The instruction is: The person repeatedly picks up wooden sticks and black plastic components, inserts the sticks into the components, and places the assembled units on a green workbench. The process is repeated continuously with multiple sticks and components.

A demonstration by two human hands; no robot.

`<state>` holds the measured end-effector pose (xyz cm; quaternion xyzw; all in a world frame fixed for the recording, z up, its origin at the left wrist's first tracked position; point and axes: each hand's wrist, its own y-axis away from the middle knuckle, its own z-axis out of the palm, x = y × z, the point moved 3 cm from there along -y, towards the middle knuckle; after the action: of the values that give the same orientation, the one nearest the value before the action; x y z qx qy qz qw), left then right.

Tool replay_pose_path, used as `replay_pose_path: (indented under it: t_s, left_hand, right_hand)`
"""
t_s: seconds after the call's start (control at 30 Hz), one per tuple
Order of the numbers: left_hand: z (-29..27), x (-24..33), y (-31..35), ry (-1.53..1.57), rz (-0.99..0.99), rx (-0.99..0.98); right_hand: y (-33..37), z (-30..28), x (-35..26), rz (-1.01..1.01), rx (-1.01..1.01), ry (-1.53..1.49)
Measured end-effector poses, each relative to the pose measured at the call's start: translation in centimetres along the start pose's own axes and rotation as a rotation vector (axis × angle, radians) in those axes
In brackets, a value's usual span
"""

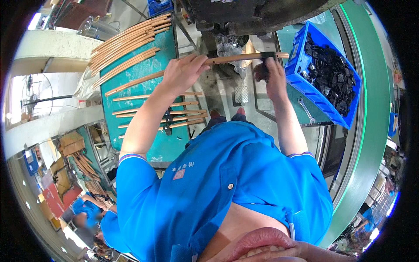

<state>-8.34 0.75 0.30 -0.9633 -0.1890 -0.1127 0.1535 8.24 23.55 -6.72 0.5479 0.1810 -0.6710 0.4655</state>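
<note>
A long, slightly curved wooden strip (238, 57) with small holes is held crosswise in front of me. My left hand (185, 73) is closed around its middle, and its left end reaches over the green table. Near the strip's right end, a small black piece (267, 55) sits around the wood. My right hand (274, 77) is closed on this black piece, with the thumb side up against it; some of its fingers lie in shadow. Just right of that hand stands a blue crate (298, 48) holding many loose black pieces (329, 72).
Several wooden strips (126, 43) lie in rows on the green table (163, 150) at left, with black pieces (167, 120) across some nearer ones. A wrench (307, 110) lies below the crate. Dark machinery (244, 17) stands ahead. A green-edged surface (373, 109) runs along the right.
</note>
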Motion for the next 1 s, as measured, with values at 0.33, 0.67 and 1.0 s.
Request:
replay_pose_path:
  t_s: [0.33,0.67,1.0]
  left_hand:
    - [2.0,2.6,-2.1,0.028,-0.089,-0.008]
    - [2.2,-1.6,-5.3,-0.095,0.019,0.121]
    - [3.9,-4.0,-7.8,0.119,-0.107,-0.213]
  right_hand:
    - [-0.5,6.4,2.3,0.106,-0.457,0.364]
    - [-6.0,8.6,2.8,-0.404,-0.101,0.696]
    - [-6.2,8.5,3.0,0.224,-0.146,0.332]
